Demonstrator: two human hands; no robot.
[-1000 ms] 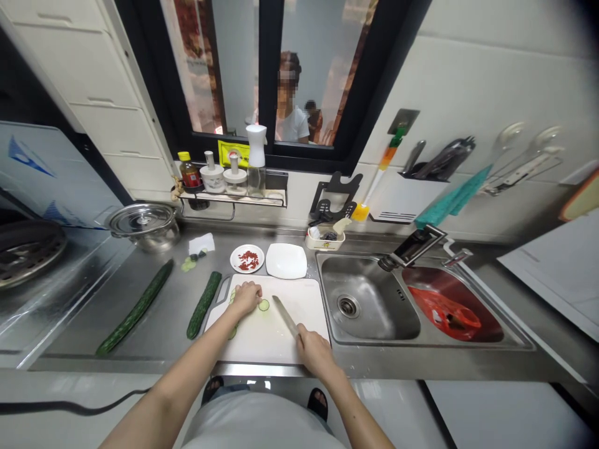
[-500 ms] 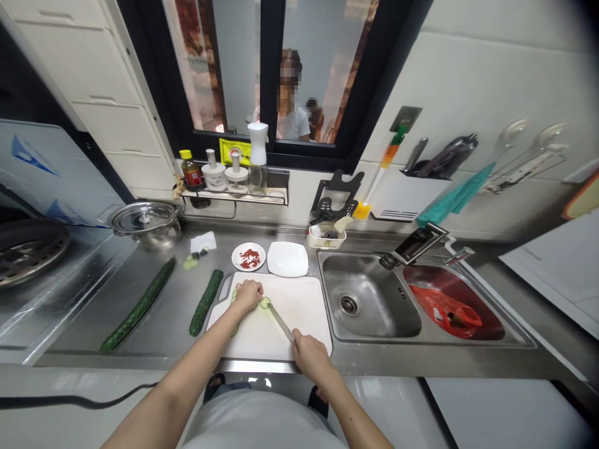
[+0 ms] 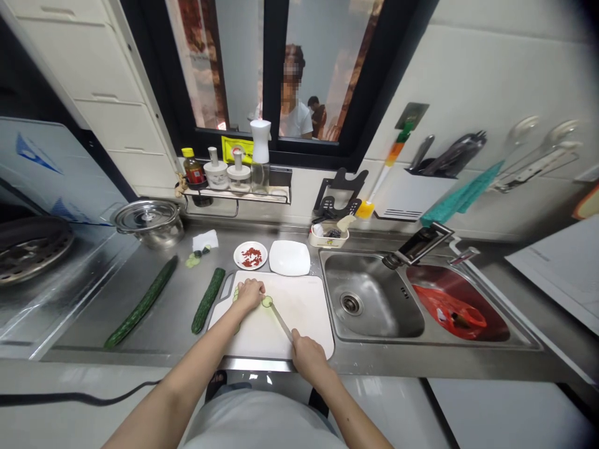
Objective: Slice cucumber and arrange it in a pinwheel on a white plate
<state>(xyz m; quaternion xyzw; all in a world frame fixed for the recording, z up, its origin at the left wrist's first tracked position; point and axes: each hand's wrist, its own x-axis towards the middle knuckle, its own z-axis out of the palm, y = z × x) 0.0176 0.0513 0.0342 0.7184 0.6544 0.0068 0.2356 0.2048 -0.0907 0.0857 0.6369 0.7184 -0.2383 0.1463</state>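
Over the white cutting board, my right hand is closed round the handle of a knife, its blade pointing up and left. At the blade's tip lies a round cucumber slice. My left hand is closed, fingers curled down, on the upper left of the board, just left of that slice. Pale green cucumber slices show at its left side and below the wrist; what lies under the fingers is mostly hidden. Left of the board are a shorter cucumber and a longer cucumber.
Behind the board stand a plate of red pieces and a white square plate. A double sink is at right, with a red bag in it. A lidded pot stands back left, near a condiment shelf.
The whole view has shifted slightly. Both hands, the knife and the slice at its tip keep almost the same places on the board.
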